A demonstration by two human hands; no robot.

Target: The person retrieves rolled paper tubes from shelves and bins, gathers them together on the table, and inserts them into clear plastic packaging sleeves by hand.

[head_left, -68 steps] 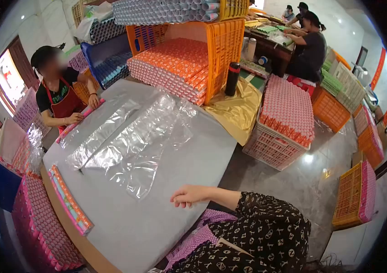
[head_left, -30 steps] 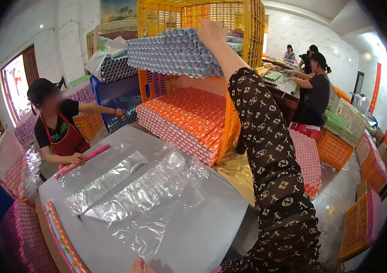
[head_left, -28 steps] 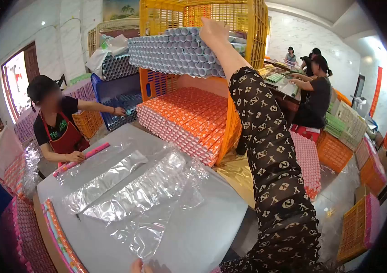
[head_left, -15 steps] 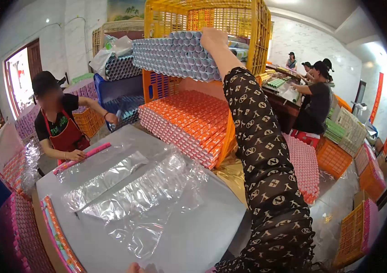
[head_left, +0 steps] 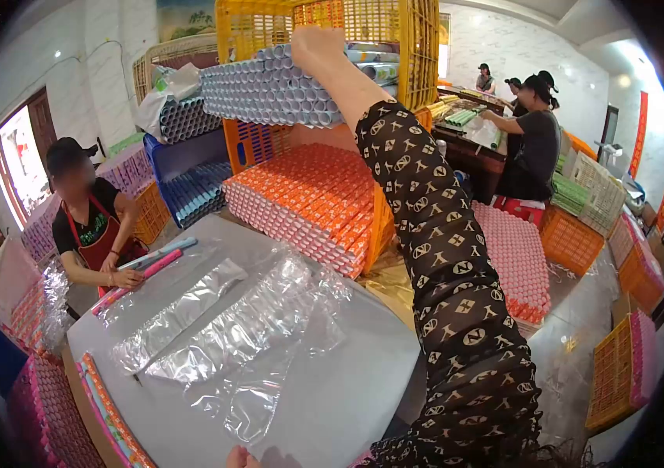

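My right hand is stretched out to the top of a stack of light blue paper tubes, which lies on its side in a yellow plastic crate. Its fingers are curled in against the tube ends, and what they close on is hidden. Only a few fingertips of my left hand show at the bottom edge, over the grey table. Clear plastic bags lie spread out just beyond it. A short row of coloured tubes runs along the table's left edge.
Across the table a co-worker in a red apron handles a pink tube and a blue one. Orange-patterned tubes fill a crate below the blue stack. Other people work at a table at the back right. Crates stand on the floor.
My right hand has shifted left along the top of the blue tubes. The co-worker's far hand has come down to the table, where a blue tube now lies beside the pink one.
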